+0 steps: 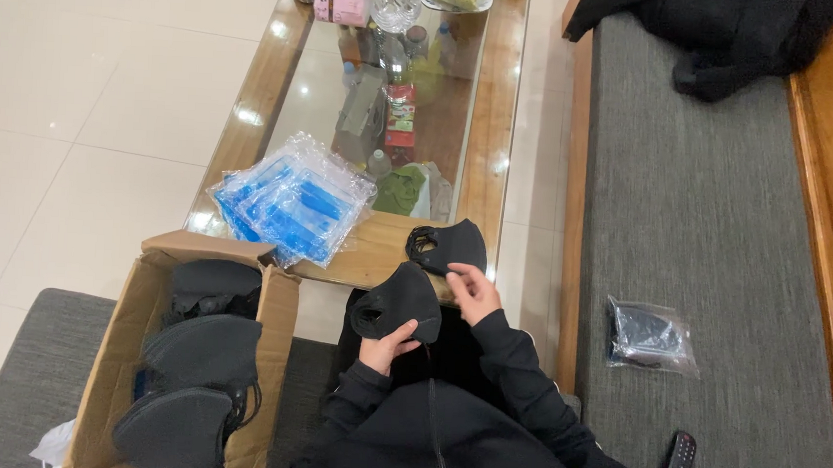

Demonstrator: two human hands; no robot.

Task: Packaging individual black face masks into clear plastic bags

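while the left hand (387, 345) is pinching a black face mask (401, 302) by its lower edge, the right hand (471, 290), fingers curled, is touching its upper corner over the lap. it is dark, cupped, with a round vent. a second mask (449, 245) is lying on the glass table (252, 111); about three more are filling the cardboard box (106, 360).

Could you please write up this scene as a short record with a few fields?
left hand: holds a black face mask from below
right hand: fingers on that mask's right edge
second black mask: lies on the table edge
table: glass top, wooden rim
clear blue-printed bags: stacked on the table
cardboard box: open, holds more black masks
bagged mask: on the grey sofa
remote: on the sofa
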